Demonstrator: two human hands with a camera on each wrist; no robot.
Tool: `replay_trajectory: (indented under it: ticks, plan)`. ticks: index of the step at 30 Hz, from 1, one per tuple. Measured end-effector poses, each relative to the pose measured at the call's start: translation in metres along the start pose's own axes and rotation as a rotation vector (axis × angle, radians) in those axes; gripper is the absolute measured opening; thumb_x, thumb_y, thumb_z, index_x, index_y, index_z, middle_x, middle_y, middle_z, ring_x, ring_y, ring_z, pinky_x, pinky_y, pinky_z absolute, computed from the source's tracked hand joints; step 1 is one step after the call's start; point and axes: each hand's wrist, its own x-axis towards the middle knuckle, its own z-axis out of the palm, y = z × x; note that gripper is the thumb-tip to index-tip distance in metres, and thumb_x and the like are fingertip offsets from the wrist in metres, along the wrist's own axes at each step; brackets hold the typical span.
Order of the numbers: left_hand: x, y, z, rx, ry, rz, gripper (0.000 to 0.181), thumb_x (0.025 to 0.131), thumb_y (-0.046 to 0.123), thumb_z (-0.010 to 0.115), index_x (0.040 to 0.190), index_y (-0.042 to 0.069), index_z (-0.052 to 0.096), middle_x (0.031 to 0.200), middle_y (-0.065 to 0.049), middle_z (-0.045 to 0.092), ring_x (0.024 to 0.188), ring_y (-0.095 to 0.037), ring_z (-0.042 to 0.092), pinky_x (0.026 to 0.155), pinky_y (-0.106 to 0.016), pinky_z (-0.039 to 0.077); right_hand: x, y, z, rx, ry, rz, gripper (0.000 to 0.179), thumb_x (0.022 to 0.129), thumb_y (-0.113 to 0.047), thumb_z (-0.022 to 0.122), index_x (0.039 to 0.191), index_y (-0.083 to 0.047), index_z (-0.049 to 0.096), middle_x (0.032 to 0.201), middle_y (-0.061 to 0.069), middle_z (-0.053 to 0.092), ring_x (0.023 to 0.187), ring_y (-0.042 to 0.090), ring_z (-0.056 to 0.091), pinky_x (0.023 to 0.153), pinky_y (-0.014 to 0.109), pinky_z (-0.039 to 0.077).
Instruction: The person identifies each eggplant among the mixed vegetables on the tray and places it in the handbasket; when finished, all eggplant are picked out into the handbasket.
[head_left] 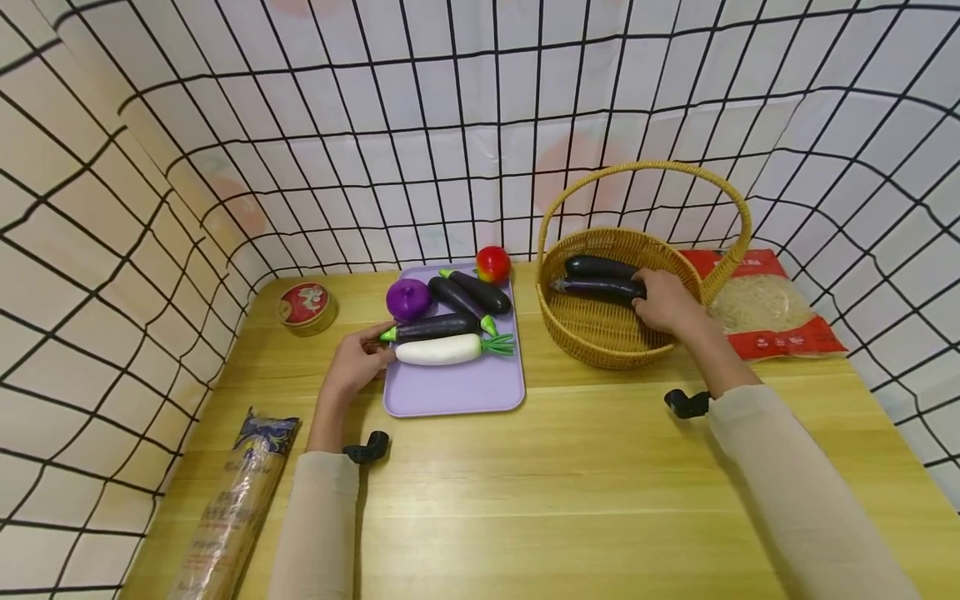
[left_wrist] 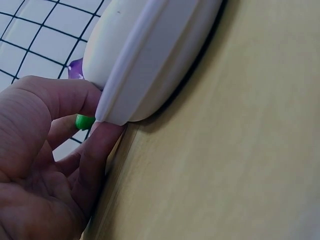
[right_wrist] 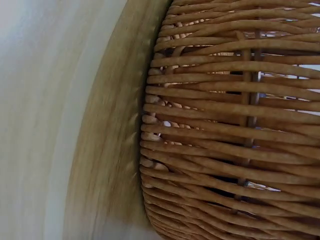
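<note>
A short round tin [head_left: 306,308], gold-sided with a red, flower-printed lid, stood near the far left corner of a yellowish wood-grained table [head_left: 525,483]. A long clear plastic packet [head_left: 234,508] with a dark blue patterned end lay slantwise at the left. A red-and-clear plastic bag [head_left: 772,312] of pale contents lay at the right. Black-gridded white walls [head_left: 450,108] rose behind and on both sides.

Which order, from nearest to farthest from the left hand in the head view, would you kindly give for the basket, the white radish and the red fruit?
1. White radish: on the tray, beside the left hand.
2. Red fruit: tray's far-right corner.
3. Basket: right of the tray.
</note>
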Motion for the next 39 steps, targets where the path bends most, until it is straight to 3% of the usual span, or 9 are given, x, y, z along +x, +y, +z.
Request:
replay_trajectory:
  ticks: [7,20,25,29,39]
  plan:
    - [-0.002,0.001,0.001,0.0,0.007,-0.003,0.06,0.091,0.008,0.068,0.148,0.024,0.058,0.095,-0.012,0.06,0.082,-0.02,0.056,0.065,-0.027,0.058,0.004,0.001,-0.001,0.0,0.011,0.014,0.055,0.102,-0.012,0.052,0.15,0.011,0.038,0.146,0.04,0.042,0.135,0.059,0.04,0.109,0.069,0.039]
    - [-0.001,-0.002,0.001,0.009,-0.001,0.0,0.061,0.09,0.007,0.068,0.147,0.024,0.059,0.093,-0.011,0.059,0.08,-0.02,0.054,0.064,-0.026,0.055,-0.01,-0.009,-0.002,0.023,0.098,-0.025,0.057,0.101,-0.017,0.058,0.148,0.01,0.041,0.145,0.037,0.046,0.133,0.055,0.044,0.109,0.068,0.039]
    - [-0.001,-0.002,0.001,0.024,-0.004,0.014,0.063,0.088,0.006,0.07,0.148,0.023,0.059,0.092,-0.011,0.06,0.077,-0.02,0.054,0.061,-0.025,0.052,-0.028,-0.023,0.0,0.143,0.18,-0.085,0.054,0.104,-0.025,0.059,0.147,0.004,0.047,0.145,0.03,0.051,0.134,0.05,0.046,0.11,0.065,0.039]
    - [0.0,-0.002,0.0,0.032,-0.005,0.025,0.064,0.087,0.006,0.07,0.148,0.022,0.058,0.09,-0.01,0.06,0.076,-0.019,0.054,0.06,-0.025,0.05,-0.042,-0.04,0.006,0.279,0.223,-0.138,0.051,0.104,-0.034,0.059,0.145,-0.004,0.052,0.141,0.024,0.057,0.128,0.042,0.055,0.106,0.058,0.047]
    - [-0.001,-0.001,-0.002,0.021,-0.018,0.014,0.063,0.088,0.006,0.07,0.148,0.023,0.058,0.093,-0.012,0.06,0.078,-0.02,0.054,0.062,-0.024,0.052,-0.052,-0.086,0.028,0.466,0.216,-0.267,0.045,0.101,-0.036,0.066,0.137,-0.01,0.061,0.134,0.016,0.064,0.12,0.031,0.062,0.104,0.049,0.052]
